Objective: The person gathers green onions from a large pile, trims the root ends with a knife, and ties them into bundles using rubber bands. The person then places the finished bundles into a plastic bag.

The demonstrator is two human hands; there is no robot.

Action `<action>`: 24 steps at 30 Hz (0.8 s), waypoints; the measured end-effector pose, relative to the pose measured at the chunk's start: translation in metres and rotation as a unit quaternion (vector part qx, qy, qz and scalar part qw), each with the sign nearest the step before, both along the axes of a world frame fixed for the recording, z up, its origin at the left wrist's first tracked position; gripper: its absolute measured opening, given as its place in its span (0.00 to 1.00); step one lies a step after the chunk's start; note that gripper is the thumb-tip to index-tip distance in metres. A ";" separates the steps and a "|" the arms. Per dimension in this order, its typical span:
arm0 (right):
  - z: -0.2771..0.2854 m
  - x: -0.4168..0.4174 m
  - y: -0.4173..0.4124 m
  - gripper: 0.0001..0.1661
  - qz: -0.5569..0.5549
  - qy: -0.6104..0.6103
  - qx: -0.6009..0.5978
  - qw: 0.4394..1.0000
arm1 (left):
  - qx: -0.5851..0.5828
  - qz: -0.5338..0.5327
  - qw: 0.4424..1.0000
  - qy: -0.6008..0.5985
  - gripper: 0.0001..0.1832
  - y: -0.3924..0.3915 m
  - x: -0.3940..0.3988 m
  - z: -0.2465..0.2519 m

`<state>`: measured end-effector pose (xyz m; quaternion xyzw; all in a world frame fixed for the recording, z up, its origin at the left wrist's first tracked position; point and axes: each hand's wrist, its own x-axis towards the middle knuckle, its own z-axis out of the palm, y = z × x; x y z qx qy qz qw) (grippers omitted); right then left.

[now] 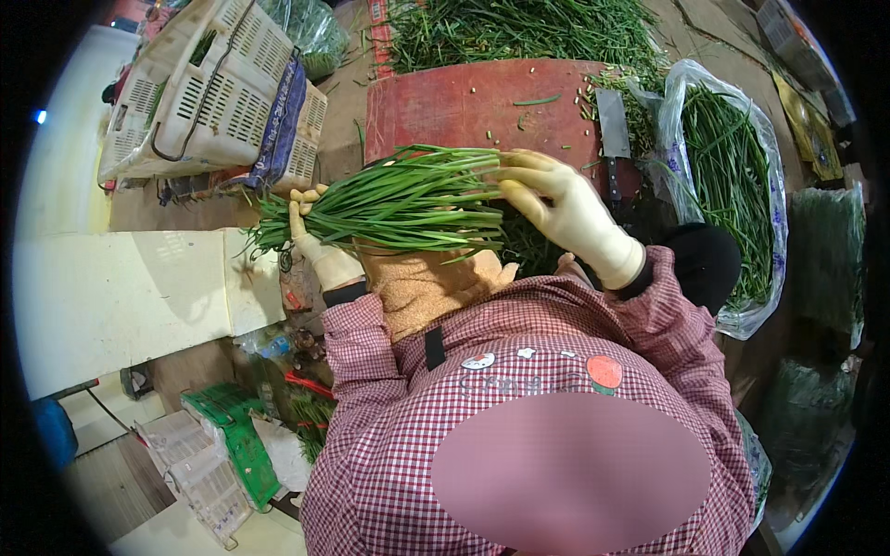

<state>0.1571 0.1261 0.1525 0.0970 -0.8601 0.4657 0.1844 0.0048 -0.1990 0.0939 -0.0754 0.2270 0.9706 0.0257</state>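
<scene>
A bundle of long green garlic chives [410,201] lies sideways above my lap. My left hand [309,233], in a pale rubber glove, grips it near its left end. My right hand [556,201], gloved alike, has its fingertips at the right end of the stalks; whether they pinch any stalk is not clear. Beyond the bundle lies a red board [480,104] with small cut stem pieces on it. A cleaver [612,125] with a black handle rests at the board's right side.
Loose chives [514,31] are heaped behind the board. On the right, a clear plastic bag [779,208] holds more greens. White plastic crates [222,90] stand at the upper left, with a pale panel [139,292] below them. A green crate [236,445] lies at the lower left.
</scene>
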 end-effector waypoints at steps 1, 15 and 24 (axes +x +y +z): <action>-0.018 -0.011 -0.005 0.13 0.015 0.001 0.027 1.000 | -0.012 -0.003 1.000 0.015 0.08 0.000 -0.002 -0.001; -0.078 -0.020 -0.003 0.17 0.007 -0.247 -0.196 0.949 | 0.000 -0.021 0.999 0.045 0.05 -0.015 -0.010 -0.005; -0.057 0.013 0.033 0.28 0.036 -0.297 -0.159 0.941 | 0.042 -0.072 0.996 0.034 0.09 -0.017 -0.012 -0.014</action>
